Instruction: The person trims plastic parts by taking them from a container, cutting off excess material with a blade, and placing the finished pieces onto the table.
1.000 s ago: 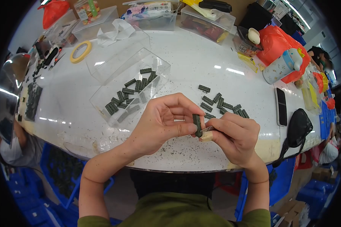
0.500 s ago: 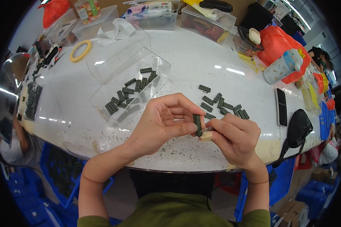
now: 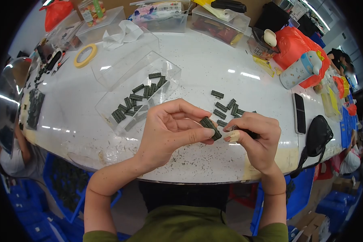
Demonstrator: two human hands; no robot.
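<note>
Between the thumb and fingers of my left hand (image 3: 171, 131) is a dark green ridged block (image 3: 211, 128), held at a tilt. My right hand (image 3: 256, 135), just to its right, pinches a thin blade-like tool (image 3: 231, 128) and has tape wrapped around its thumb. The tool and the block are apart. Similar loose green blocks (image 3: 221, 107) lie on the white table beyond my hands. More such blocks (image 3: 136, 97) sit in a clear plastic box (image 3: 171, 72) to the left. Dark crumbs are scattered on the table below my hands.
Masking tape (image 3: 85, 55) and crumpled tissue (image 3: 123, 34) lie back left. Plastic boxes (image 3: 220, 26) line the back. At right are a phone (image 3: 299, 113), a black mask-like item (image 3: 318, 136), a light blue bottle (image 3: 300, 71) and a red bag (image 3: 288, 42). Another person's arm (image 3: 23, 147) shows far left.
My left hand has turned the block, so its ridged face shows at a slant. My right hand has moved slightly right, drawing the tool away from the block.
</note>
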